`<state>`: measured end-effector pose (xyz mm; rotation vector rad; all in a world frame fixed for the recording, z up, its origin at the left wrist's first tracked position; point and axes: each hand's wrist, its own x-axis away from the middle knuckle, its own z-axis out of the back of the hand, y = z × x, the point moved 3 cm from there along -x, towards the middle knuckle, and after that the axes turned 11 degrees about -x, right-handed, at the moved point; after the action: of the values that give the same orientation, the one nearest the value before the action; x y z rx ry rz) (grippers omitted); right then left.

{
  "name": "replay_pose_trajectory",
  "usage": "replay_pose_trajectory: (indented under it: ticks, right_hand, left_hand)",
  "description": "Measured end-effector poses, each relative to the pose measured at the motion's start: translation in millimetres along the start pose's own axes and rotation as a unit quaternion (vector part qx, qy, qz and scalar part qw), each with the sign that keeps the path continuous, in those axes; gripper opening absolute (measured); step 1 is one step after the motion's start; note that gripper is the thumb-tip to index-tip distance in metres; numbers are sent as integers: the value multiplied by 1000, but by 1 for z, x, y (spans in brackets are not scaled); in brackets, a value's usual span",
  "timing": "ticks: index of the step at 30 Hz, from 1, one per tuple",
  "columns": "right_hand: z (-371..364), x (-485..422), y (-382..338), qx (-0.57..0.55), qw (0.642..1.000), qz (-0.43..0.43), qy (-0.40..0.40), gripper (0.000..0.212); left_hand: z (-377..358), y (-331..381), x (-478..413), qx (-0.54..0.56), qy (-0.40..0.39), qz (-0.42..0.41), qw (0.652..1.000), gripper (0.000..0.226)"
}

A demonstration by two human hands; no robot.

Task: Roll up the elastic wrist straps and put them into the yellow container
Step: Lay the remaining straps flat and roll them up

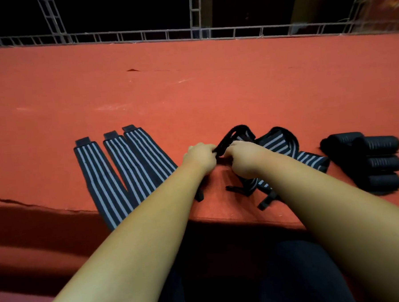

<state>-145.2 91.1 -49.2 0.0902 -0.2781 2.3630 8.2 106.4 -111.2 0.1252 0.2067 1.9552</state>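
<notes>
Three flat black-and-grey striped wrist straps (116,171) lie side by side on the red table at the left. In the middle, my left hand (200,156) and my right hand (245,158) both pinch one end of a crumpled striped strap (236,136), whose black loop stands up between them. More loose strap (283,144) trails to the right under my right forearm. Several rolled-up straps (379,162) are stacked at the far right. No yellow container is in view.
The red table surface (190,86) stretches far ahead to a grey metal rail (197,33) at the back. The table's front edge (220,219) runs just below the straps. My dark-clothed lap shows beneath it.
</notes>
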Motion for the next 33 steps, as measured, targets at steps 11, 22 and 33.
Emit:
replay_pose_trajectory:
  ticks: [11, 22, 33]
  right_hand:
    - [9, -25, 25, -91, 987, -51, 120, 46]
    - [64, -39, 13, -697, 687, -140, 151, 97]
    - [95, -38, 12, -831, 528, -138, 105, 20]
  left_hand:
    - [120, 19, 8, 704, 143, 71, 692, 17]
    - [165, 8, 15, 806, 160, 93, 562, 32]
    - [160, 16, 13, 842, 63, 10, 535, 30]
